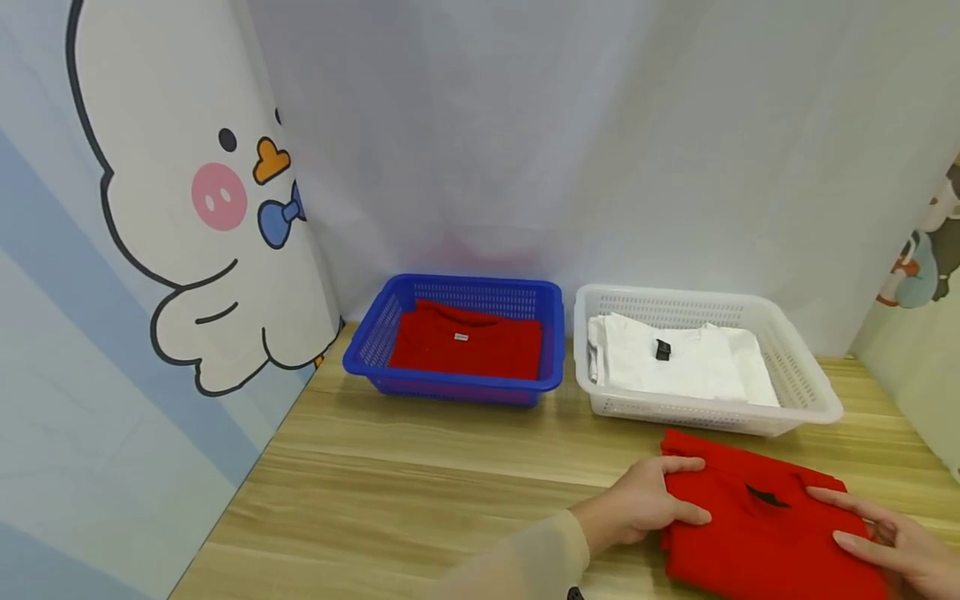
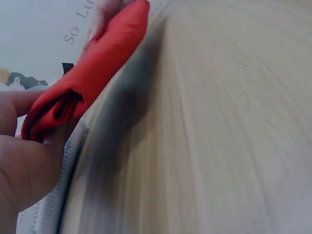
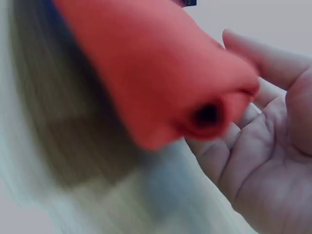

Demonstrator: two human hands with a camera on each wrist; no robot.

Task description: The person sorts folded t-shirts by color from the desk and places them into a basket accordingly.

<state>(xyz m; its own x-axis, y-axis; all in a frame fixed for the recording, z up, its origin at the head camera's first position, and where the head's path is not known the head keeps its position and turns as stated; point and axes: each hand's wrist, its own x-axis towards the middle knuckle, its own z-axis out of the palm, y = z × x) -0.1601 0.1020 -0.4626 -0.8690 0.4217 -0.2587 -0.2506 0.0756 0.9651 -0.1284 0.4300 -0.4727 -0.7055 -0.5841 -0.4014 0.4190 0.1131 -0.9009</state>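
A folded red T-shirt [image 1: 757,533] with a dark label at its neckline is held between both hands at the lower right of the head view. My left hand [image 1: 651,500] grips its left edge, thumb and fingers on either side of the fold, as the left wrist view also shows with the red cloth [image 2: 92,68]. At the opposite edge, my right hand [image 1: 900,542] holds the shirt. In the right wrist view the rolled red edge [image 3: 165,78] sits between thumb and fingers, partly blurred. A shadow beneath it in the left wrist view shows the shirt raised off the table.
A blue basket [image 1: 450,385] holds a folded red shirt [image 1: 480,350] with a white label. Beside it, a white basket [image 1: 806,379] contains folded white shirts [image 1: 682,367] with a black label. Both stand on the wooden table [image 1: 390,483] against a pale curtain [image 1: 480,150].
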